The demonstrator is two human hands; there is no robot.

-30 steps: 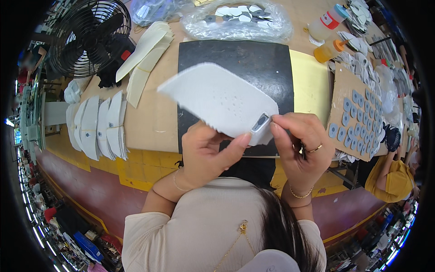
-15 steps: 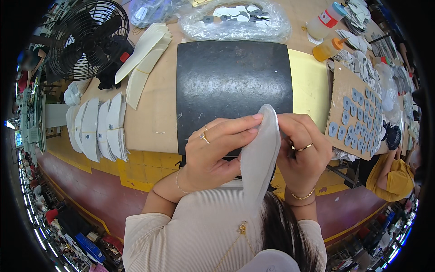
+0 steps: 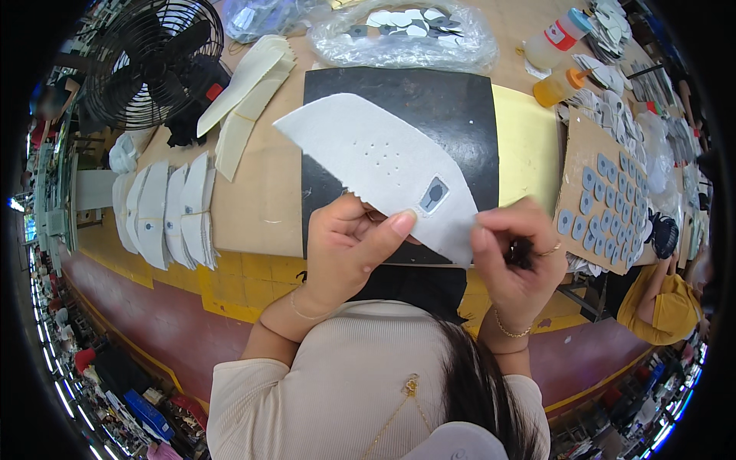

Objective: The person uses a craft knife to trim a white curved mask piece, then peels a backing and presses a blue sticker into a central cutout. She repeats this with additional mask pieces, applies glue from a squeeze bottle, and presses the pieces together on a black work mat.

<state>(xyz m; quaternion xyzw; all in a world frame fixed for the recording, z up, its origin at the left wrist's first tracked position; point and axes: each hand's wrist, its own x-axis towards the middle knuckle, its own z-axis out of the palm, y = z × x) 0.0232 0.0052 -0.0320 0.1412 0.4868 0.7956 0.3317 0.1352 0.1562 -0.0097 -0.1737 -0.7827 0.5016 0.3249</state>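
A white cut fabric panel (image 3: pixel 383 142), curved like a shoe-upper piece, is spread face-up over the black mat (image 3: pixel 475 115). Small punched holes dot its middle, and a grey patch (image 3: pixel 433 195) with a dark keyhole-like mark sits near its right end. My left hand (image 3: pixel 345 241) pinches the lower edge, thumb on top and the other fingers mostly hidden beneath. At the right corner, my right hand (image 3: pixel 525 257) is closed, with thumb and forefinger together at the panel's edge.
Stacked white panels (image 3: pixel 153 215) lie at left, below a black fan (image 3: pixel 153 65). A plastic bag (image 3: pixel 330 46) of cut pieces is at the back. Glue bottles (image 3: pixel 556 88) stand back right. Cardboard (image 3: pixel 571 161) with rows of grey patches lies at right. Another person (image 3: pixel 665 299) is at far right.
The panel, held upright and folded edge-on before, is now opened out and tilted flat, showing its holes and patch. My left hand has moved down to its lower edge.
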